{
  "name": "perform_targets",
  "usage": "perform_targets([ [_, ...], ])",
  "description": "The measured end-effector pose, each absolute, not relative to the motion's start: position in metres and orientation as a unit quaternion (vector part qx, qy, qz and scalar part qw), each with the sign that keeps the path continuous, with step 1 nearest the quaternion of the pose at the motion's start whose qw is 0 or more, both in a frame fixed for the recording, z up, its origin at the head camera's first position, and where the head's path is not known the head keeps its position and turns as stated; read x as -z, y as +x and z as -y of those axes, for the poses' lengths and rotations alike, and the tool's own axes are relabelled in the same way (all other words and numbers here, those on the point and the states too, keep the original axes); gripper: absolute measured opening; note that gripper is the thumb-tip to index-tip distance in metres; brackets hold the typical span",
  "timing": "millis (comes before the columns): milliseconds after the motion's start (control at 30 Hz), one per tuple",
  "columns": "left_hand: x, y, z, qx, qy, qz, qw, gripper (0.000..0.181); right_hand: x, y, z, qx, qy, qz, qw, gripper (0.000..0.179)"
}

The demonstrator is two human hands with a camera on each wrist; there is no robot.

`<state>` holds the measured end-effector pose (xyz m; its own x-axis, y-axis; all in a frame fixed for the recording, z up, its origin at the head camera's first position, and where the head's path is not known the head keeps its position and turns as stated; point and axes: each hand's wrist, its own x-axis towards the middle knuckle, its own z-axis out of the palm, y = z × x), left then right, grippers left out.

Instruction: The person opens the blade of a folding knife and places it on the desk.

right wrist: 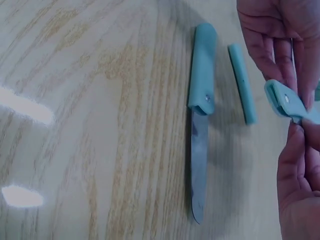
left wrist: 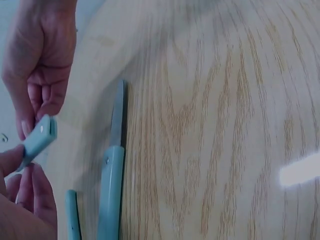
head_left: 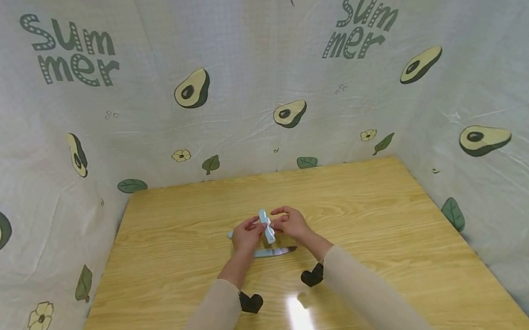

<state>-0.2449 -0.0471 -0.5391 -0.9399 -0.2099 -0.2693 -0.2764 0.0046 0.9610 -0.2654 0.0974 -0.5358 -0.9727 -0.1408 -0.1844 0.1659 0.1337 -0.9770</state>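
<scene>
Between both hands is a small light-teal folding tool (head_left: 268, 234) with a slotted, riveted handle (right wrist: 287, 97); whether it is a knife or a peeler I cannot tell. My left hand (head_left: 247, 235) pinches it from the left with thumb and fingers. From the other side, my right hand (head_left: 293, 222) pinches it near the middle. Below the hands lies an unfolded knife (right wrist: 202, 75) with a teal handle, its metal blade (left wrist: 118, 110) pointing right in the head view. Beside it lies a slim teal bar (right wrist: 242, 82), partly covered by the left hand in the head view.
The wooden table (head_left: 377, 217) carries these things near its middle. White printed cloth (head_left: 237, 35) hangs behind and along both sides. Black heart-shaped pieces (head_left: 251, 302) sit by the cuffs, and a bright glare streak (head_left: 303, 324) lies on the tabletop.
</scene>
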Motion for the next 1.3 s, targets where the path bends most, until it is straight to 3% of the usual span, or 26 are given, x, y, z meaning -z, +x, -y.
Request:
perform_targets([
  [167, 0.538, -0.247, 0.055, -0.693, -0.134, -0.705, 0.067, 0.054, 0.535, -0.267, -0.104, 0.637, -0.042, -0.755, 0.150, 0.033],
  [400, 0.541, -0.247, 0.059, -0.684, -0.096, -0.717, 0.087, 0.046, 0.536, -0.267, -0.107, 0.621, -0.075, -0.759, 0.180, 0.027],
  [600, 0.541, -0.245, 0.058, -0.695, -0.072, -0.711, 0.082, 0.048, 0.531, -0.266, -0.105, 0.571, -0.103, -0.796, 0.175, 0.023],
  [900, 0.537, -0.242, 0.069, -0.710, -0.084, -0.696, 0.068, 0.025, 0.522, -0.271, -0.107, 0.464, -0.172, -0.855, 0.154, 0.018],
  [1300, 0.545, -0.242, 0.082, -0.742, -0.040, -0.654, 0.139, 0.016, 0.517, -0.273, -0.111, 0.419, -0.223, -0.869, 0.142, 0.014],
])
